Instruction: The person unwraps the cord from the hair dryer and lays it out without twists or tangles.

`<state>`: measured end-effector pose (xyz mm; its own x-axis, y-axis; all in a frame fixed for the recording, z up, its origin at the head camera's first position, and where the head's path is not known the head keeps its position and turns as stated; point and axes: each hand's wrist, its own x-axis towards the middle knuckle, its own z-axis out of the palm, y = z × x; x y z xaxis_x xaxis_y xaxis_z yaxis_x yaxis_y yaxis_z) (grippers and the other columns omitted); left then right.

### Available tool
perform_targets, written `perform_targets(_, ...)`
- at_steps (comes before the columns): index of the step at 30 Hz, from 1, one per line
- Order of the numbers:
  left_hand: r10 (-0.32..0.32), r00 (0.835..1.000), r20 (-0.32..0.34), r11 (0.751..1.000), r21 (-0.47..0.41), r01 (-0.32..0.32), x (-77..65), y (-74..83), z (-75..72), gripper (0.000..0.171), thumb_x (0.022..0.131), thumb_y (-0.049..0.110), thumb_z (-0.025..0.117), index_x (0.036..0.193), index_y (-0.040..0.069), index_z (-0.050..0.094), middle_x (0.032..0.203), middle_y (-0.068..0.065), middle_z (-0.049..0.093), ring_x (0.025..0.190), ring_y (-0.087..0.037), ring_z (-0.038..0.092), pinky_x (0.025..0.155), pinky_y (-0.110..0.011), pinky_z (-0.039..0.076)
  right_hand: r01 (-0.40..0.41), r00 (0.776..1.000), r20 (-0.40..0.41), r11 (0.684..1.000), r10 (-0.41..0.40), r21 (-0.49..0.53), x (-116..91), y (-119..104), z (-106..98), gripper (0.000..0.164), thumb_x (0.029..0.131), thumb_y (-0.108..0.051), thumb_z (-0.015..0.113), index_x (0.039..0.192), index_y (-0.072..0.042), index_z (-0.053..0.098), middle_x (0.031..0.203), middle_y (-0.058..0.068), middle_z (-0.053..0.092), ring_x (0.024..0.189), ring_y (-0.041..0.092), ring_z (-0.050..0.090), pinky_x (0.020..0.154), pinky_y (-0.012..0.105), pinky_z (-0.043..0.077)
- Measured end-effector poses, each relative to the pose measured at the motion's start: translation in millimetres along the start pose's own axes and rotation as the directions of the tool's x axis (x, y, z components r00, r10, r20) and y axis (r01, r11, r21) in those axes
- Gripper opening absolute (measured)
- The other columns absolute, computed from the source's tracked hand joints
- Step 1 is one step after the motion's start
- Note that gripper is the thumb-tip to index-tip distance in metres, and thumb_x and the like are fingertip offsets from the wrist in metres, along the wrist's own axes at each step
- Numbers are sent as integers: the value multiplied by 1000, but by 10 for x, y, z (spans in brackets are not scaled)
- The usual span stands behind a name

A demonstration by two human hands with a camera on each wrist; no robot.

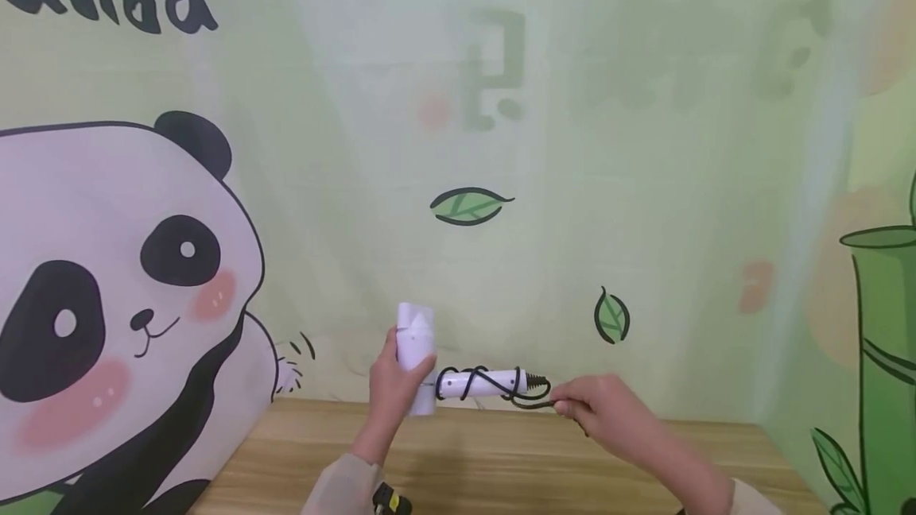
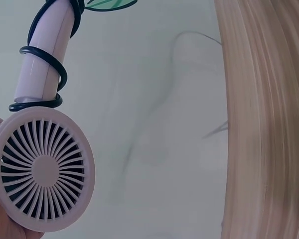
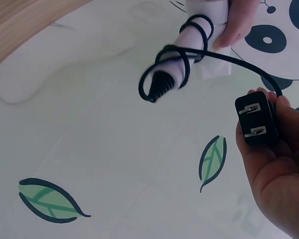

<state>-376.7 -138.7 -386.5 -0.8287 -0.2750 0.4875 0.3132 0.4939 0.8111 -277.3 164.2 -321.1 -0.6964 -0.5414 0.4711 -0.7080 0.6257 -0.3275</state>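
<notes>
My left hand (image 1: 391, 388) grips a white hair dryer (image 1: 415, 344) round its barrel, above the table. The dryer's handle (image 1: 494, 382) points right, with a black power cord (image 3: 239, 61) wound loosely round it in several turns. In the left wrist view the round slotted rear grille (image 2: 45, 171) faces the camera. My right hand (image 1: 608, 416) pinches the cord's end just right of the handle. In the right wrist view the black two-pin plug (image 3: 256, 118) sits at its fingers, prongs facing the camera. A length of cord arches from the plug to the handle.
Below the hands lies a wooden table (image 1: 501, 459). A pale green backdrop (image 1: 343, 141) with a printed panda, leaves and bamboo stands behind it. A small black and yellow item (image 1: 392, 501) shows by the left sleeve at the bottom edge.
</notes>
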Motion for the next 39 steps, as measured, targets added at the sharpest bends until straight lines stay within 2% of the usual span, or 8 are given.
perform_targets(6,-21,1000,-19,999,-37,20,12,25,15,80,84,18,78,151,-2,41,119,-32,67,100,-43,68,79,-55,62,9,1000,-4,999,-9,47,-164,57,108,13,92,-6,69,99,1,79,89,7,80,81,9,73,71,26,62)
perform_targets(14,-22,999,-26,998,-62,21,24,43,27,78,84,17,77,151,-1,40,119,-32,67,99,-43,68,77,-54,62,-25,996,89,994,16,110,-340,160,281,18,94,-10,68,101,3,78,92,11,80,83,5,70,66,21,56)
perform_targets(17,-29,999,-26,997,-71,27,15,61,46,79,85,17,77,151,-1,40,120,-32,67,101,-43,68,78,-54,62,-39,992,127,992,23,124,-379,207,353,20,95,-11,68,104,4,78,97,14,80,86,6,72,67,21,57)
perform_targets(22,-42,999,-26,996,-78,40,-12,81,85,79,84,17,77,152,-1,40,121,-31,66,101,-43,68,78,-55,62,-73,983,179,986,46,148,-441,281,468,22,96,-14,68,105,3,78,102,17,79,95,20,76,77,26,61)
perform_targets(26,-47,999,-28,996,-79,44,-23,77,107,79,84,16,77,152,0,40,120,-31,67,100,-43,68,77,-54,62,-127,971,223,975,84,184,-485,318,540,21,96,-13,67,104,3,77,96,12,79,87,11,71,74,26,59)
perform_targets(29,-47,998,-33,996,-76,44,-23,73,110,79,85,16,77,152,-1,40,119,-32,67,100,-43,68,77,-54,62,-191,955,268,950,122,247,-514,342,593,19,97,-12,65,101,3,77,85,4,75,77,0,61,68,22,54)
perform_targets(33,-45,998,-36,996,-73,42,-16,84,103,79,85,16,77,152,-1,39,120,-32,67,100,-43,68,78,-55,62,-256,937,311,916,157,309,-551,397,661,17,97,-11,64,98,1,76,75,-5,65,70,-3,51,64,20,47)
perform_targets(39,-59,997,-40,996,-73,56,-7,113,93,79,85,17,76,152,-2,39,123,-32,65,103,-44,67,80,-56,61,-198,947,303,937,107,286,-577,565,800,17,97,-10,65,82,-5,72,70,-12,56,66,-6,45,60,19,42)
